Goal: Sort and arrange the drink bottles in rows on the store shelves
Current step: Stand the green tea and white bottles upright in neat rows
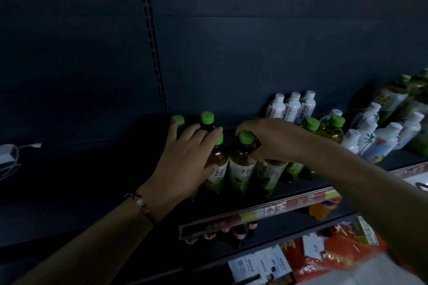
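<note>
A dark metal store shelf point(97, 192) with a red and yellow price strip point(266, 211) along its front edge carries the drinks. Near its middle stand green-capped tea bottles with white labels point(240, 164), close together in short rows. Behind and to the right stand white plastic bottles with white caps point(291, 106), upright and tightly grouped. At the far left edge lies a white plug block with a white cable point(8, 155).
</note>
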`<act>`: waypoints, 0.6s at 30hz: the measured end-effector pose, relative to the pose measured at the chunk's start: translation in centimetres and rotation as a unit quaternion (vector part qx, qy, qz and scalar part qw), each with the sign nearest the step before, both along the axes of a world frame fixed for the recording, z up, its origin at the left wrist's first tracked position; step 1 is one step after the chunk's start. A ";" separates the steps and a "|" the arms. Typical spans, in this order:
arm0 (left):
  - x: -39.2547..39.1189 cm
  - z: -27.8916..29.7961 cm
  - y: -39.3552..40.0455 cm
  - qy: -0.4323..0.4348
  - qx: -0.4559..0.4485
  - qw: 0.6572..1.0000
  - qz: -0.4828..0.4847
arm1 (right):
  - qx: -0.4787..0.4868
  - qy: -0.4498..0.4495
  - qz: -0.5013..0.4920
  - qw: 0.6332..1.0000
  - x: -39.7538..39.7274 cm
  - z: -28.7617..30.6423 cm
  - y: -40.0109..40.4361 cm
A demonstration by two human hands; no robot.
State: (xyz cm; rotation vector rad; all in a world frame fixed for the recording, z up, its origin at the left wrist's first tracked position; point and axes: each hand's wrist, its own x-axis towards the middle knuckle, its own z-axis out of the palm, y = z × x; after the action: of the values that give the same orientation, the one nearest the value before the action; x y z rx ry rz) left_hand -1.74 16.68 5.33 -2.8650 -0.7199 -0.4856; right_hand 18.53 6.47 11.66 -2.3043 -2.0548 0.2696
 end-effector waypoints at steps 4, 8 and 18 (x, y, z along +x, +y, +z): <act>-0.2 -0.3 0.1 -0.002 0.019 1.000 0.012 | 0.005 -0.004 0.005 1.000 0.4 -0.6 0.6; 0.2 0.0 -0.7 -0.012 0.015 1.000 0.016 | -0.004 0.029 -0.009 1.000 1.0 0.0 -0.3; 5.0 0.6 -2.6 -0.041 0.002 0.999 -0.015 | 0.024 0.054 -0.156 0.986 5.6 -0.2 -3.1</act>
State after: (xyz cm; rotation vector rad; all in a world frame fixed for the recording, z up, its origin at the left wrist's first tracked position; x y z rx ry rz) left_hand 3.27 14.09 5.97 -2.8695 -0.6897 -0.6121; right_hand 24.08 3.34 11.49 -2.4741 -1.6016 0.3169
